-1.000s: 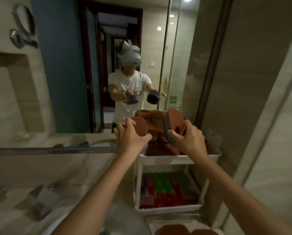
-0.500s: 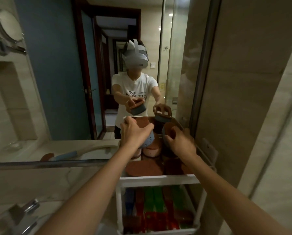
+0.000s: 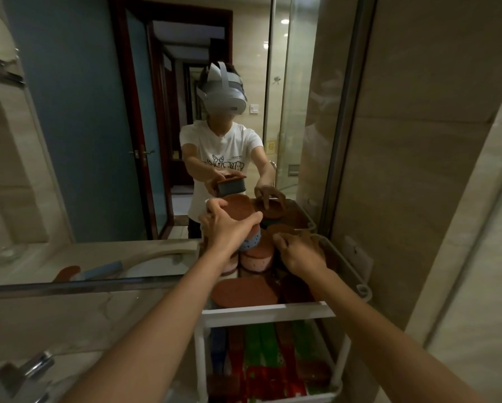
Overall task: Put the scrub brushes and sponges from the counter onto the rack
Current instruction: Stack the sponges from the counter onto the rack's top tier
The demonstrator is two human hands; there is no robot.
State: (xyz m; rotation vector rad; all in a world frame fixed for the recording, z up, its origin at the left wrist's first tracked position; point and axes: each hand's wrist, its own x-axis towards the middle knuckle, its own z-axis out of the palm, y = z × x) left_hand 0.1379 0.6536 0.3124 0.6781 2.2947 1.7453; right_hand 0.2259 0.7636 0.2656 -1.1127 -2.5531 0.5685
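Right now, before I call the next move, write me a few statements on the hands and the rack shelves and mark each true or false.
1. The left hand holds a sponge over the top shelf of the rack. True.
2. The right hand is empty. False: its fingers curl round a brown brush down in the top shelf.
3. The lower shelf is bare. False: green and red sponges lie in it.
4. A flat reddish pad lies at the front of the top shelf. True.
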